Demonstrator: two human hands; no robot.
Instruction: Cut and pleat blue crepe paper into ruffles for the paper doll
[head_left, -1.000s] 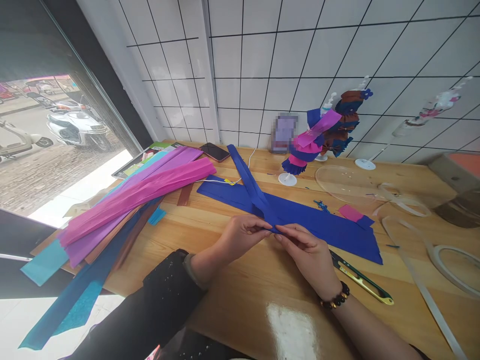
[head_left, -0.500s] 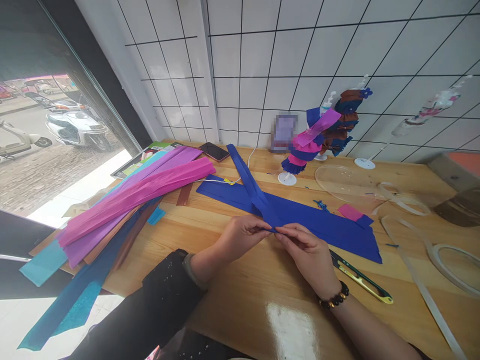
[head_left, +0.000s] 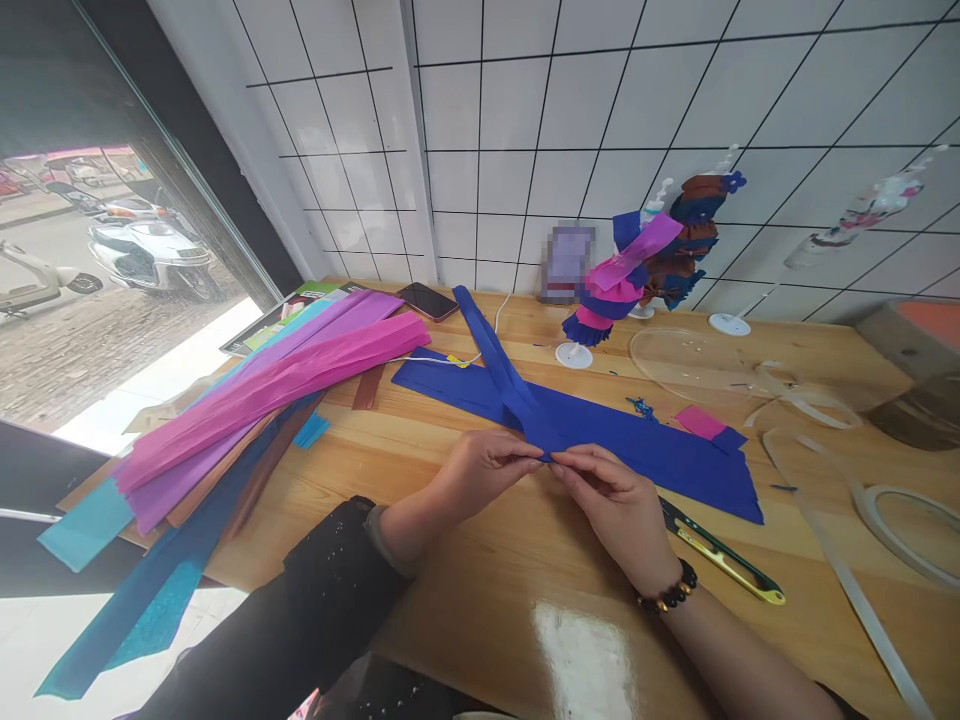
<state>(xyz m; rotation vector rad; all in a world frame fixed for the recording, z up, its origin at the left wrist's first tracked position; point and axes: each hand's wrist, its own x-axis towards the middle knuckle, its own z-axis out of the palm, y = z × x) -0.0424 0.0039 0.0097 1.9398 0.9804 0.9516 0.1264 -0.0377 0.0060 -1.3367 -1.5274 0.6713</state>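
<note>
Left hand [head_left: 495,472] and right hand [head_left: 615,505] both pinch the near end of the blue strip [head_left: 493,352]; end-work judged underway, unfinished; blue sheet [head_left: 675,462] beneath lies flat, seemingly unworked.

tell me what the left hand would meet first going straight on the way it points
Beyond the blue strip it pinches, the left hand would probably meet the fingertips of the right hand, though depth is unclear.

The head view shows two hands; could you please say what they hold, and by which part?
The left hand and right hand pinch the narrow blue strip by its near end.
</note>
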